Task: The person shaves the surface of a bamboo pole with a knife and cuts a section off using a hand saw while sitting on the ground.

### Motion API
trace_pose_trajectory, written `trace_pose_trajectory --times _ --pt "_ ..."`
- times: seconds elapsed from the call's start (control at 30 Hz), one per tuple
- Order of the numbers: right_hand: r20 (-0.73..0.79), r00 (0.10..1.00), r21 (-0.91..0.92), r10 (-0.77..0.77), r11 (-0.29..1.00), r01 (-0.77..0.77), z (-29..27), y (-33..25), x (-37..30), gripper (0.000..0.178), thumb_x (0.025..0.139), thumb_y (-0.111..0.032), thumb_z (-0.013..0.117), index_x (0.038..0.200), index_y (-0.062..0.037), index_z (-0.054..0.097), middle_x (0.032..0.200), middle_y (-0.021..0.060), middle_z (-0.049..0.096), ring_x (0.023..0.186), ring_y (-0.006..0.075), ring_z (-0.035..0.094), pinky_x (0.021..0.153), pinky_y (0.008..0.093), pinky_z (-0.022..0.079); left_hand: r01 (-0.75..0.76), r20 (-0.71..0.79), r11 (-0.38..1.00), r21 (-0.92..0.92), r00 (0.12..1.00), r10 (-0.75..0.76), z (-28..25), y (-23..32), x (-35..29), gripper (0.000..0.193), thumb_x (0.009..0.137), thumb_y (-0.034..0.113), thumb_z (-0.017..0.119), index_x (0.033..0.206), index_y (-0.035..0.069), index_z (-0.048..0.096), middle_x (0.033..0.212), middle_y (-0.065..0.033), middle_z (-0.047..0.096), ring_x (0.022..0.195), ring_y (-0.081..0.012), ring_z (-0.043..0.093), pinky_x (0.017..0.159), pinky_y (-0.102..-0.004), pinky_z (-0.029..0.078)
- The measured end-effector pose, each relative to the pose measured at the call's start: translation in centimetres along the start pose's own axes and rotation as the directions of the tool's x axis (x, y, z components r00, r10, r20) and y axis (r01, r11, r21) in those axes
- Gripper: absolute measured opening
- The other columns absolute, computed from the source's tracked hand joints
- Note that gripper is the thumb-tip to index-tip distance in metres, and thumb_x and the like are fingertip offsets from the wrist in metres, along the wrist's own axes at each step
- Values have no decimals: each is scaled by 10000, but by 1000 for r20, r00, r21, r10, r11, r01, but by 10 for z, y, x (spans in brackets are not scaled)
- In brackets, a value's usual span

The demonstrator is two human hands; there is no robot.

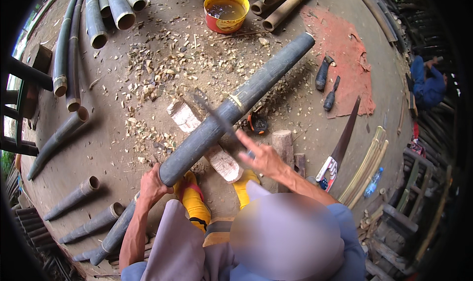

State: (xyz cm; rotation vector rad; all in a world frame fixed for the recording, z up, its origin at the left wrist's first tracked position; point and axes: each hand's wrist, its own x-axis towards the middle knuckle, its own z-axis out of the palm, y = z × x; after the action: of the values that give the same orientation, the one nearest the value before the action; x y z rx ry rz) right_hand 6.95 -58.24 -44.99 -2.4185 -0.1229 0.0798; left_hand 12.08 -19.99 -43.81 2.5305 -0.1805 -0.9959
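A brown earth floor [106, 148] under and around the left hand [150, 185] and the right hand [266, 160], with many pale chips [152, 66] scattered ahead of the fingers [246, 140]. Between the two hands, a long dark bamboo tube [197, 145], its near end in the left fingers, which press closed against it, its far end well ahead and to the right of the right fingers. Beneath this tube, a wooden block [224, 165] with pale cut faces. Just ahead of the right fingers and above the tube, a narrow dark blade [212, 110], slightly blurred. Right index finger stretched out to the near end of this blade; for the other right fingers, cannot tell if pinching it or only near. A little ahead of the same fingers, an orange and black tape measure [257, 123]; just right of them, a short log [283, 147]. Farther right, a saw [346, 133] with white handle, light bamboo strips [363, 170] and a blue bottle [373, 182]. Ahead and right, a red mat [352, 69]; far ahead, a red and yellow bucket [225, 25]. Left of the left fingers, other bamboo tubes [74, 198]. Behind the fingers, yellow socks [194, 199].
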Motion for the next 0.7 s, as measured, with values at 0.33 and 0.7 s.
trace_pose_trajectory --times 0.33,0.7 --pt "90 996 -135 -7 991 19 -7 3 -9 743 962 -409 552 1526 -72 206 809 145 706 509 168 622 377 290 495 -20 -139 1000 15 990 22 8 1 -15 727 493 204 827 1147 40 556 1001 -201 652 940 -385 640 823 -449 512" --pt "3 900 133 437 891 -433 -33 -2 23 660 989 -355 488 1540 -143 193 766 114 658 453 68 489 335 229 443 23 -138 997 73 990 -13 8 2 -16 720 475 171 806 1137 33 558 948 -195 668 884 -408 651 798 -454 529"
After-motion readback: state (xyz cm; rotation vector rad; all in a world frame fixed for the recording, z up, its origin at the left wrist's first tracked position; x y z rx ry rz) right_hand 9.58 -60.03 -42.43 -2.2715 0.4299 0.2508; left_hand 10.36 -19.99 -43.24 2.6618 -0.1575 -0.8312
